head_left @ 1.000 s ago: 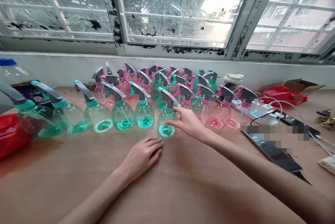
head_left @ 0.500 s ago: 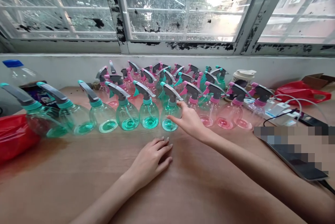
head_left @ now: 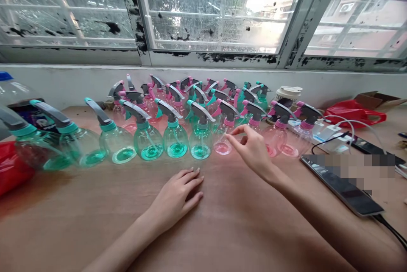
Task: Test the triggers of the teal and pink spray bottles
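My left hand rests palm down on the table, fingers loosely stretched, holding nothing. Over the front of the row, my right hand has its thumb and index fingertips drawn together, with nothing visible between them. Those fingertips overlap a pink spray bottle with a grey and pink trigger head; I cannot tell whether they touch it. Just left of it stands a green spray bottle with a little green liquid showing. Another pink spray bottle is partly hidden behind my right hand.
More green bottles continue the front row leftward, and pink ones rightward. Several spray bottles crowd behind. At right are a phone, white chargers with cables, a red bag and a lidded cup. Another red bag lies left.
My right hand has moved right, from the green bottle to in front of the pink bottles, and its thumb and index finger have come together. My left hand stays on the table.
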`<state>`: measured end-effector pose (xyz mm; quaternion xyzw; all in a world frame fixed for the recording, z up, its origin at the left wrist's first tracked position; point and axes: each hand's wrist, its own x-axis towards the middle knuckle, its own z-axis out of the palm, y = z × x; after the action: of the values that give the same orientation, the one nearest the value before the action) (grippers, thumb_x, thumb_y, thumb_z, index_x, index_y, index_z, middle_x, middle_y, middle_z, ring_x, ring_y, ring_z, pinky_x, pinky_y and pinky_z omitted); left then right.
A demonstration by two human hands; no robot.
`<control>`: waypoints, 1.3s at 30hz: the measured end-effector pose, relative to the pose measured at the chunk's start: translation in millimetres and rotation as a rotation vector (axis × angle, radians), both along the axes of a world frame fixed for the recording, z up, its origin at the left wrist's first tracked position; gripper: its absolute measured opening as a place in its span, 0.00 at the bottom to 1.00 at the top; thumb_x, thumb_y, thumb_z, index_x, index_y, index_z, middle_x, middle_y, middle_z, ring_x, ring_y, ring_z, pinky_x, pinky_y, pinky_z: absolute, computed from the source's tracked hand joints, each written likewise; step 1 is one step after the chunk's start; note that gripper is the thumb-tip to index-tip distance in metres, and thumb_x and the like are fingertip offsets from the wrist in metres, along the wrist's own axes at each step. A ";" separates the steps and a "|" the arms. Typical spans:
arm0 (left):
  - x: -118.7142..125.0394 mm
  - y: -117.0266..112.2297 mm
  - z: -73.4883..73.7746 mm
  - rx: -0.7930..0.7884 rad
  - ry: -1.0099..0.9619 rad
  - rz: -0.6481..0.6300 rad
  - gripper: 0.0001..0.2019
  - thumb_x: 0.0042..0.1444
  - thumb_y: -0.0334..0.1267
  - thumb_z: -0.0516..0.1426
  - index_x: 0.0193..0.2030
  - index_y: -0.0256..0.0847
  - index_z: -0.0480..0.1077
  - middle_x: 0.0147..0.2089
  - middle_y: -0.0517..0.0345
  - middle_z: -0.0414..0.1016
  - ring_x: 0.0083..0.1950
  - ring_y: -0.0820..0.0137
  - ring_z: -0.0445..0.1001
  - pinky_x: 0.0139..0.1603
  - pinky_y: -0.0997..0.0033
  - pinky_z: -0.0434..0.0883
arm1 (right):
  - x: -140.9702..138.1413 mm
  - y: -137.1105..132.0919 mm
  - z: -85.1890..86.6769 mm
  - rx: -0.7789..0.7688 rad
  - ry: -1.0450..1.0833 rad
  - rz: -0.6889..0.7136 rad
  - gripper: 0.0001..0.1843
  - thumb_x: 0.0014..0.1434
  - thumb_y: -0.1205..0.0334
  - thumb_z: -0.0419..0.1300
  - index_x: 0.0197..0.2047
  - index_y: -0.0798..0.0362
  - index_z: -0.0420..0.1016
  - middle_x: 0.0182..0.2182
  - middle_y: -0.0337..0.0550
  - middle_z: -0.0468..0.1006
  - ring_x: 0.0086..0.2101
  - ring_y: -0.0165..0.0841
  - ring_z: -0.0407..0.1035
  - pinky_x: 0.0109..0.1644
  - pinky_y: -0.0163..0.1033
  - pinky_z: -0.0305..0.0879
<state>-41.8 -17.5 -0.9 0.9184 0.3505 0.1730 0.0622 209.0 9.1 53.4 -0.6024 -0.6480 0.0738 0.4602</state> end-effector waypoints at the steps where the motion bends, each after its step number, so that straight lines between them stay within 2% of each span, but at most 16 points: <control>1: 0.0 0.0 0.3 -0.003 0.005 0.003 0.15 0.65 0.40 0.54 0.57 0.43 0.72 0.62 0.50 0.71 0.62 0.56 0.69 0.60 0.53 0.68 | 7.4 -1.1 -0.9 -0.003 0.012 -0.034 0.19 0.59 0.45 0.60 0.39 0.54 0.72 0.37 0.49 0.81 0.29 0.37 0.74 0.38 0.43 0.66; 4: 0.2 -0.1 1.7 -0.012 0.022 0.011 0.16 0.65 0.40 0.54 0.57 0.42 0.72 0.62 0.50 0.71 0.63 0.56 0.68 0.60 0.53 0.68 | 20.3 0.8 -3.3 -0.032 0.030 -0.086 0.25 0.57 0.42 0.61 0.45 0.56 0.72 0.44 0.54 0.80 0.34 0.42 0.76 0.42 0.47 0.67; 6: 0.6 -0.3 2.9 -0.025 0.039 0.014 0.16 0.65 0.39 0.54 0.57 0.41 0.72 0.63 0.49 0.71 0.63 0.56 0.67 0.61 0.53 0.68 | 20.5 5.9 -3.8 -0.057 0.016 -0.073 0.29 0.56 0.42 0.62 0.51 0.57 0.71 0.50 0.56 0.78 0.41 0.47 0.77 0.46 0.50 0.68; 9: 1.2 0.0 4.3 -0.039 0.050 0.017 0.16 0.65 0.38 0.55 0.57 0.38 0.72 0.62 0.48 0.71 0.62 0.56 0.68 0.61 0.54 0.68 | 13.4 16.7 -3.4 -0.073 -0.007 -0.052 0.35 0.56 0.44 0.63 0.59 0.60 0.67 0.56 0.59 0.74 0.53 0.52 0.72 0.53 0.52 0.66; 11: 1.0 0.6 4.2 -0.034 0.040 0.018 0.15 0.65 0.38 0.54 0.56 0.39 0.72 0.62 0.49 0.72 0.62 0.57 0.68 0.60 0.54 0.68 | 8.1 23.5 -3.9 -0.066 -0.007 -0.059 0.37 0.56 0.45 0.64 0.60 0.60 0.66 0.56 0.60 0.74 0.56 0.52 0.69 0.56 0.51 0.65; 16: -0.2 2.3 2.0 -0.019 0.013 0.014 0.14 0.66 0.39 0.54 0.56 0.42 0.72 0.61 0.51 0.72 0.61 0.58 0.69 0.60 0.54 0.68 | 2.6 31.3 -8.1 -0.062 -0.015 -0.073 0.33 0.57 0.47 0.64 0.58 0.61 0.68 0.53 0.59 0.77 0.54 0.50 0.70 0.55 0.49 0.65; 22: 0.4 1.8 1.6 -0.020 -0.012 0.013 0.14 0.66 0.39 0.54 0.56 0.42 0.72 0.60 0.51 0.73 0.60 0.58 0.70 0.60 0.55 0.69 | 3.8 25.3 -7.5 -0.084 -0.087 -0.103 0.31 0.55 0.46 0.64 0.54 0.60 0.71 0.49 0.58 0.78 0.50 0.52 0.72 0.52 0.52 0.66; 27: 1.0 0.2 2.2 -0.041 -0.030 0.010 0.14 0.66 0.37 0.54 0.55 0.40 0.72 0.60 0.51 0.73 0.61 0.58 0.69 0.60 0.56 0.68 | 3.7 5.8 -3.9 -0.134 -0.132 -0.104 0.32 0.55 0.42 0.62 0.54 0.57 0.71 0.51 0.57 0.77 0.48 0.53 0.73 0.49 0.53 0.66; 32: 0.2 0.0 2.1 -0.063 -0.056 0.028 0.13 0.66 0.37 0.53 0.55 0.40 0.72 0.59 0.50 0.73 0.60 0.59 0.69 0.60 0.56 0.68 | 13.1 -31.3 0.7 -0.211 -0.195 -0.065 0.31 0.55 0.40 0.60 0.53 0.55 0.70 0.51 0.55 0.76 0.48 0.51 0.73 0.45 0.51 0.68; 34: 0.1 0.4 1.4 -0.072 -0.074 0.035 0.13 0.66 0.37 0.54 0.55 0.40 0.72 0.59 0.49 0.73 0.60 0.59 0.69 0.60 0.55 0.68 | 20.5 -50.6 5.3 -0.210 -0.231 -0.005 0.30 0.56 0.40 0.60 0.52 0.55 0.71 0.49 0.53 0.77 0.46 0.49 0.74 0.43 0.49 0.69; 36: 0.9 -0.1 0.7 -0.079 -0.104 0.050 0.14 0.65 0.39 0.55 0.55 0.40 0.71 0.59 0.48 0.73 0.60 0.57 0.70 0.60 0.54 0.68 | 28.5 -70.2 11.7 -0.231 -0.290 0.019 0.29 0.54 0.39 0.62 0.49 0.55 0.74 0.42 0.52 0.80 0.40 0.48 0.75 0.39 0.47 0.69; 39: 5.4 -3.1 -0.5 -0.096 -0.159 0.082 0.20 0.63 0.45 0.57 0.59 0.41 0.68 0.59 0.47 0.72 0.59 0.55 0.70 0.59 0.53 0.69 | 39.5 -92.4 20.4 -0.252 -0.313 0.046 0.29 0.52 0.39 0.64 0.50 0.50 0.75 0.34 0.45 0.79 0.33 0.43 0.73 0.34 0.44 0.67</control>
<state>-36.4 -20.6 -1.4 0.8826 0.3895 0.2307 0.1269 248.4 -83.3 73.7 -0.6445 -0.7107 0.0704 0.2730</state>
